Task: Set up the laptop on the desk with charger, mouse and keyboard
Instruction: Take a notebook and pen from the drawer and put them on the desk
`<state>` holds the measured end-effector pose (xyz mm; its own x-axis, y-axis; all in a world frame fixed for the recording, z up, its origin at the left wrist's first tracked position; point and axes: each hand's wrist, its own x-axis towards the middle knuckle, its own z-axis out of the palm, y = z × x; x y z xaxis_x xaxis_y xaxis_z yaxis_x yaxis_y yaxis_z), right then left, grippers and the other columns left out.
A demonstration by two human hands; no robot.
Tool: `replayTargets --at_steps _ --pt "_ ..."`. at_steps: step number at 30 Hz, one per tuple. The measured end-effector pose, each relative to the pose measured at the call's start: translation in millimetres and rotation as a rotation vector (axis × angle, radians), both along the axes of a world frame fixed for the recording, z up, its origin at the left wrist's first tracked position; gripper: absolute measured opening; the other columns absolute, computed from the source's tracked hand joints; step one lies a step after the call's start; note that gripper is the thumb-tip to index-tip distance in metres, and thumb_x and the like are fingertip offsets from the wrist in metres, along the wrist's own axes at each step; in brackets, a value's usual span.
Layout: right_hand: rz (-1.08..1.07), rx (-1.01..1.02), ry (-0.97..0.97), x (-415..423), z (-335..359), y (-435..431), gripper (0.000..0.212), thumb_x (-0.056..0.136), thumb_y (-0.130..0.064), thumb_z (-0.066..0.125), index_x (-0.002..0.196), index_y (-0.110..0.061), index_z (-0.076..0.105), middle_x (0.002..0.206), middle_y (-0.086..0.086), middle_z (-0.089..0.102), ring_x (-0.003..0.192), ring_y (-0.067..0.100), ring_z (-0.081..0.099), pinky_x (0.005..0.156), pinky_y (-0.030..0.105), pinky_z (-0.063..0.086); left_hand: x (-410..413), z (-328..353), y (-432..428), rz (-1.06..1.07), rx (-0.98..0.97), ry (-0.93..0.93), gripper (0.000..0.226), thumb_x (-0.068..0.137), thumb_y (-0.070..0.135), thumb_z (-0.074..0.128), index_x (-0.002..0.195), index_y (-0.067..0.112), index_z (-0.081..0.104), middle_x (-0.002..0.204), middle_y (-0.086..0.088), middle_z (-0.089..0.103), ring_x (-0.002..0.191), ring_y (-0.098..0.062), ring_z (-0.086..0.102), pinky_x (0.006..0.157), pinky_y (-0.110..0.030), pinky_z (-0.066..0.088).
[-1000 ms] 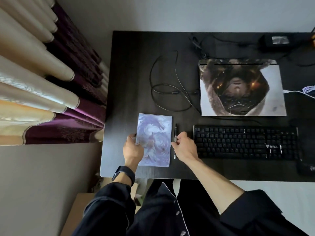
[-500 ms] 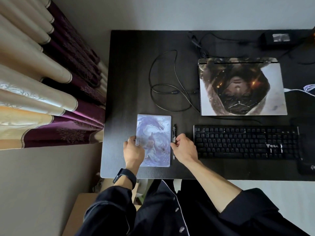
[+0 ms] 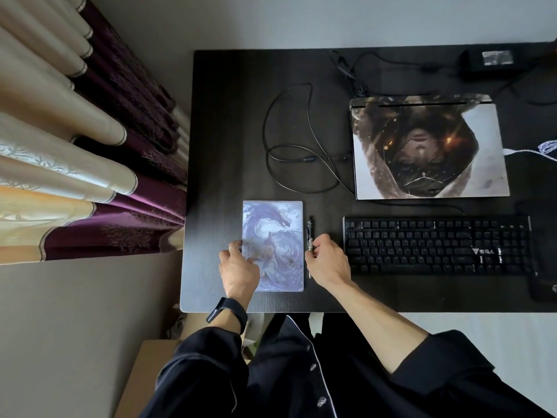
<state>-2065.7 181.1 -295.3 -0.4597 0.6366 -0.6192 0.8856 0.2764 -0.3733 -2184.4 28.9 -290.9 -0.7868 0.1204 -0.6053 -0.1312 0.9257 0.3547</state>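
Note:
The closed laptop (image 3: 428, 146) with a printed picture on its lid lies on the black desk (image 3: 223, 122) at the right. A black keyboard (image 3: 437, 245) lies in front of it. The black charger brick (image 3: 494, 63) rests at the far right, and its cable (image 3: 289, 152) loops over to the laptop's left side. At the right edge a dark mouse (image 3: 544, 286) is partly cut off. My left hand (image 3: 239, 267) rests on a purple notebook (image 3: 277, 236), holding its left edge. My right hand (image 3: 327, 262) pinches a pen (image 3: 309, 236) that lies beside the notebook.
Beige and purple curtains (image 3: 75, 164) hang left of the desk. A white cable (image 3: 542, 147) lies at the right edge. A brown box (image 3: 141, 378) stands on the floor below the desk's near edge.
Both hands stay on the notebook and pen with only slight shifts. The notebook has been nudged a little, squaring it with the pen.

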Motion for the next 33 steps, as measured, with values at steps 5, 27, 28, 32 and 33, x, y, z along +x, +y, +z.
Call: replayTargets --at_steps 5,27,28,32,33 --pt "-0.019 0.003 0.008 1.8 -0.3 -1.7 0.024 0.096 -0.033 0.056 0.116 -0.019 0.053 0.115 0.001 0.067 0.102 0.030 0.065 0.080 0.037 0.049 -1.0 -2.8 -1.4 -0.002 0.002 -0.002 0.048 0.089 0.002 0.054 0.132 0.022 0.047 0.131 -0.010 0.043 0.110 -0.033 0.055 0.100 -0.042 0.047" --pt "0.040 -0.077 0.203 45.4 40.0 13.7 0.034 0.097 -0.034 0.058 0.127 -0.020 0.052 0.116 -0.007 0.059 0.089 0.010 0.061 0.081 0.027 0.045 16.5 3.0 11.2 -0.060 -0.018 0.077 0.059 0.085 0.009 0.053 0.142 0.013 0.035 0.138 -0.016 0.034 0.118 -0.038 0.040 0.103 -0.046 0.039" --pt "0.038 -0.074 0.226 53.9 43.5 16.9 0.033 0.097 -0.033 0.058 0.127 -0.020 0.052 0.115 -0.008 0.058 0.086 0.006 0.060 0.080 0.025 0.044 22.1 5.6 16.5 -0.112 -0.027 0.108 0.063 0.085 0.009 0.054 0.143 0.014 0.033 0.140 -0.015 0.033 0.120 -0.037 0.038 0.103 -0.046 0.040" --pt "0.051 -0.011 0.302 97.0 52.5 35.9 0.030 0.096 -0.030 0.062 0.123 -0.019 0.055 0.115 -0.007 0.059 0.091 0.007 0.062 0.083 0.029 0.051 55.3 16.2 47.2 -0.316 -0.007 0.162 0.066 0.086 0.012 0.057 0.147 0.019 0.032 0.147 -0.010 0.030 0.132 -0.032 0.035 0.103 -0.045 0.041" --pt "0.054 0.016 0.319 111.2 53.1 44.7 0.029 0.095 -0.028 0.063 0.122 -0.019 0.057 0.115 -0.006 0.060 0.094 0.008 0.062 0.084 0.031 0.052 66.7 18.3 58.6 -0.349 0.009 0.161 0.064 0.087 0.014 0.056 0.147 0.020 0.032 0.148 -0.009 0.031 0.133 -0.032 0.036 0.104 -0.045 0.041"
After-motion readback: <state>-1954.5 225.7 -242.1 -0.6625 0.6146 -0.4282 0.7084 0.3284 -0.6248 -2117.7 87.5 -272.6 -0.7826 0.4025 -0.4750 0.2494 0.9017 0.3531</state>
